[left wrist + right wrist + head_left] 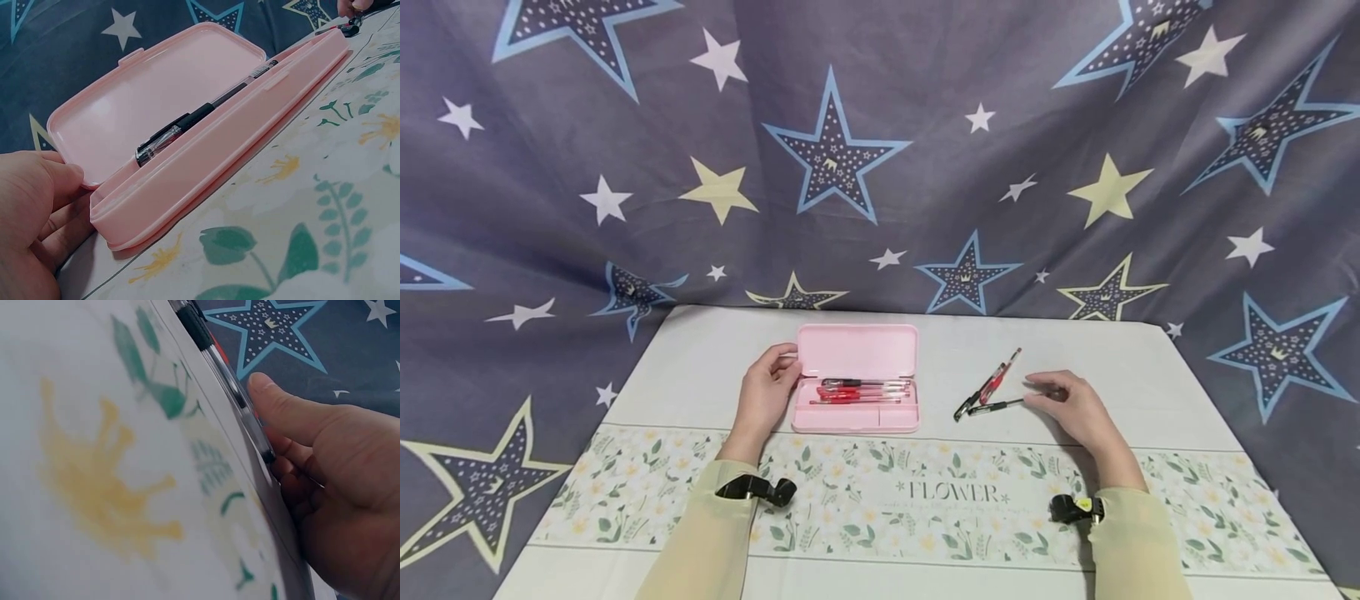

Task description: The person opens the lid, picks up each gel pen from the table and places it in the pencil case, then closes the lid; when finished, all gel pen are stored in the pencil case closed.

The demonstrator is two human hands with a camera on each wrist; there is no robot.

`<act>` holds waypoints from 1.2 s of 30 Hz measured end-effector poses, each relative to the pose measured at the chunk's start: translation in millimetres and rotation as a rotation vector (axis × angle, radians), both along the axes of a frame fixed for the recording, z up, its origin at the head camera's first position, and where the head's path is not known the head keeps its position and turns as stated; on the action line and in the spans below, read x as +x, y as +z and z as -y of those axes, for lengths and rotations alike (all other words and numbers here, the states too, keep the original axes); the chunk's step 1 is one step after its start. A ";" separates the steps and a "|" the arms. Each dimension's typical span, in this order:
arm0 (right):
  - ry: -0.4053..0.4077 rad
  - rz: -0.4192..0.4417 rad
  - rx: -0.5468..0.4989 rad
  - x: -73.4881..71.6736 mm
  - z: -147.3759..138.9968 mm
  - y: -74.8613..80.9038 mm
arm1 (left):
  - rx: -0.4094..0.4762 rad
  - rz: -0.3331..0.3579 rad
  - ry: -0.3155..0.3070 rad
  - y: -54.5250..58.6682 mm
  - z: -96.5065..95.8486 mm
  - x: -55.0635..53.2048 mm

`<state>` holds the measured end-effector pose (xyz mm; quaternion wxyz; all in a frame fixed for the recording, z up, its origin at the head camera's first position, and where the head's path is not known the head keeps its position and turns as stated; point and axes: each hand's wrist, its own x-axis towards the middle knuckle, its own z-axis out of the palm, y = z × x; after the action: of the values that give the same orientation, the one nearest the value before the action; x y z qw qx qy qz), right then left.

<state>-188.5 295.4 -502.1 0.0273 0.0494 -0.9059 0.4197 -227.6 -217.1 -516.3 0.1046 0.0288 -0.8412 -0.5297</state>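
A pink pencil case lies with its lid raised, and several pens, with black and red parts, rest inside it. At its left end my left hand holds the edge, the thumb on the lid's corner and other fingers behind the case in the left wrist view. To the right of the case, my right hand is at the end of a black pen lying on the table. Its thumb stands apart from that pen in the right wrist view; the other fingers are partly hidden.
Another black pen and a red pen lie crossed close to the right hand. A flower-printed strip runs across the white table. Behind the table hangs a dark star-patterned curtain.
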 end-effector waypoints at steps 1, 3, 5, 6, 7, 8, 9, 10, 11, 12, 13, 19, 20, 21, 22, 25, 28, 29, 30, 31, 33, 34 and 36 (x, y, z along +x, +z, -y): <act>0.002 0.005 0.000 0.7 -1.0 0.4 | -0.001 0.001 -0.001 0.0 -0.2 0.2; 0.005 0.015 0.001 1.7 -2.4 1.0 | -0.002 0.002 -0.001 0.0 -0.2 0.3; 0.004 0.024 0.004 2.1 -3.6 0.5 | -0.002 0.001 -0.002 0.2 -0.5 0.3; 0.003 0.027 0.006 2.1 -4.1 0.0 | -0.003 0.001 -0.003 0.2 -0.6 0.3; 0.005 0.028 0.008 2.1 -4.2 -0.8 | -0.002 0.000 -0.004 0.3 -0.7 0.3; 0.004 0.030 0.008 1.9 -4.2 -1.7 | -0.001 0.000 -0.003 0.3 -0.8 0.2; 0.001 0.030 0.010 1.7 -4.1 -2.7 | -0.003 0.001 -0.005 0.2 -1.0 0.2; -0.003 0.030 0.012 1.4 -4.0 -3.8 | -0.005 0.002 -0.005 0.2 -1.2 0.1; -0.004 0.030 0.016 1.0 -4.0 -4.8 | -0.008 0.003 -0.006 0.0 -1.4 -0.1; -0.002 0.025 0.024 0.9 -4.0 -5.4 | -0.011 0.004 -0.005 -0.1 -1.4 -0.3; -0.004 0.022 0.030 0.7 -4.0 -6.1 | -0.015 0.004 -0.005 -0.2 -1.3 -0.4; -0.012 0.005 0.062 0.1 -3.2 -6.4 | -0.025 0.004 0.000 -1.1 -1.2 -1.3; -0.013 0.007 0.064 0.3 -2.7 -5.9 | -0.023 0.005 0.002 -1.1 -1.4 -1.4; -0.013 0.009 0.065 0.5 -2.4 -5.5 | -0.020 0.005 0.004 -1.1 -1.4 -1.5; -0.014 0.013 0.066 0.7 -2.2 -5.2 | -0.015 0.004 0.005 -1.0 -1.3 -1.6; -0.017 0.018 0.073 1.5 -1.6 -4.3 | -0.006 0.004 0.006 -0.7 -1.7 -1.3; -0.017 0.014 0.085 1.9 -1.6 -4.1 | 0.000 0.005 0.003 -0.5 -1.8 -0.9; -0.015 0.011 0.090 2.0 -1.8 -4.1 | 0.002 0.003 0.001 -0.6 -1.8 -0.6; -0.013 0.009 0.094 2.0 -2.1 -4.2 | 0.002 0.000 -0.001 -0.3 -1.8 -0.4; -0.010 0.006 0.095 2.0 -2.4 -4.3 | 0.000 -0.002 -0.003 -0.2 -1.6 -0.3; -0.004 0.002 0.096 2.1 -3.1 -4.6 | -0.002 -0.003 -0.003 0.0 -1.6 -0.2; -0.001 0.000 0.096 2.2 -3.6 -4.9 | -0.004 -0.004 -0.002 -0.2 -1.5 -0.3; 0.005 0.000 0.088 2.5 -4.9 -5.5 | -0.007 -0.003 0.000 -0.4 -1.5 -0.5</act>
<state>-186.0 300.3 -507.5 0.0240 0.0527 -0.9233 0.3796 -228.1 -215.5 -516.7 0.1060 0.0277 -0.8430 -0.5266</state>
